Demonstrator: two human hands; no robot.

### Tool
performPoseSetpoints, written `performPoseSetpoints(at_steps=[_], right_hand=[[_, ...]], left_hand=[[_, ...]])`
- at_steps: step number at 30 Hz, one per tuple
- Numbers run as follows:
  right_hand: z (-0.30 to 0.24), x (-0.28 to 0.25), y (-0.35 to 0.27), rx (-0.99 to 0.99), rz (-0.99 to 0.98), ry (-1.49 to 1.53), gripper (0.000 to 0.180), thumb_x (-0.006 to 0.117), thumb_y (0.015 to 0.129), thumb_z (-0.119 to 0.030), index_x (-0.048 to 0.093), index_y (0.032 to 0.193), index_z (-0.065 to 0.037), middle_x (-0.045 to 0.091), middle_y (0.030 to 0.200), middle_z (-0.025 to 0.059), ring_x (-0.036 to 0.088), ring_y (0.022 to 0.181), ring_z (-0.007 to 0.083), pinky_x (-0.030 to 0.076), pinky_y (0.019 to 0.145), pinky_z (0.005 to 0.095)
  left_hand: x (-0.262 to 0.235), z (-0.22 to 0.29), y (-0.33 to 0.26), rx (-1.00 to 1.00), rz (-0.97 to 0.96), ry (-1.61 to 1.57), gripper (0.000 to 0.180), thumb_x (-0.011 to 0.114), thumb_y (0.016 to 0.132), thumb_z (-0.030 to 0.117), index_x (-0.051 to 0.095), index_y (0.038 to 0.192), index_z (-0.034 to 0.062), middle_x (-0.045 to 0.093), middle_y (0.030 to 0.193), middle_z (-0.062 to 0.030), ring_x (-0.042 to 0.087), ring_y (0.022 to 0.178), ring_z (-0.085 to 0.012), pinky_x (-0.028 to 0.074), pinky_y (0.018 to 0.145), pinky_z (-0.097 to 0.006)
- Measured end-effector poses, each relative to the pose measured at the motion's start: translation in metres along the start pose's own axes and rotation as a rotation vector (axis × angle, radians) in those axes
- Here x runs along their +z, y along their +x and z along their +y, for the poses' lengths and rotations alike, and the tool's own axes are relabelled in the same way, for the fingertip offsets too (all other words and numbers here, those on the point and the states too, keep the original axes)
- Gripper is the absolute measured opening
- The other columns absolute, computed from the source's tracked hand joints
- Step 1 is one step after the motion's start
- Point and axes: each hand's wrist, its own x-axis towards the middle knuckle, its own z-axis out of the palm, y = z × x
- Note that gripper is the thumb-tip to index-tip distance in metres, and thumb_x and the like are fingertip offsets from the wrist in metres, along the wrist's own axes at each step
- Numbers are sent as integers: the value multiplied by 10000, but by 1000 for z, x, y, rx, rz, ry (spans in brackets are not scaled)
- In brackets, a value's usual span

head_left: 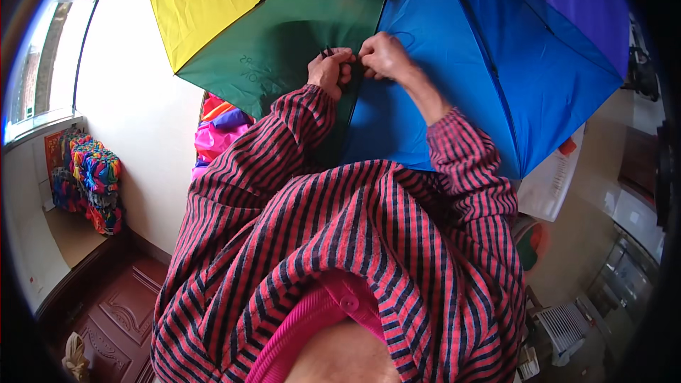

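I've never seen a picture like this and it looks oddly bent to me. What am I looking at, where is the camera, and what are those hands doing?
There is no machine here: a person wears a wide-angle camera on the head, looking down, which bends straight edges near the rim. The striped sleeves rising from below are the person's own arms. In front spreads an open umbrella canopy with yellow, green, blue and purple panels. The left hand and right hand meet on the seam between the green and blue panels, fingers pinching there; something small and dark shows at the left hand, too small to identify. A pile of colourful fabric sits by the wall at left.
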Motion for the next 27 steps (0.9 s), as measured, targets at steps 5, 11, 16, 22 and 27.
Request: performPoseSetpoints(at_steps=[5,11,16,22,27], right_hand=[[-46,-47,-14,-305,339,697,109,578,889,-99,577,970,-25,679,899,126,689,687,174,554,539,276],[-162,-90,-74,-564,335,713,139,539,919,-133,557,910,5,607,700,43,601,614,137,511,557,273],[-167,-93,-48,-600,364,547,113,530,904,-100,551,905,12,586,631,70,600,545,200,481,509,301],[-212,-64,-71,-998,1169,-359,97,532,887,-79,528,826,-4,509,590,133,553,498,258,451,489,367],[-200,16,-22,-1328,1017,-403,115,627,762,-126,551,822,-64,574,667,42,617,690,166,505,581,314]], left_hand=[[-9,-14,12,283,-23,544,99,632,823,130,620,836,33,602,703,-82,533,541,-186,420,485,-297],[-3,-23,8,889,13,1103,113,601,808,122,615,811,10,592,738,-203,603,677,-387,475,636,-446],[-3,-23,20,1004,-31,1150,142,606,823,156,624,810,16,595,769,-189,607,729,-367,476,659,-435],[-10,-38,32,975,13,1148,186,608,828,204,654,872,29,634,870,-175,626,826,-343,487,717,-401],[6,-51,29,821,13,1110,223,600,834,228,655,886,18,632,902,-178,624,851,-342,484,741,-393]])
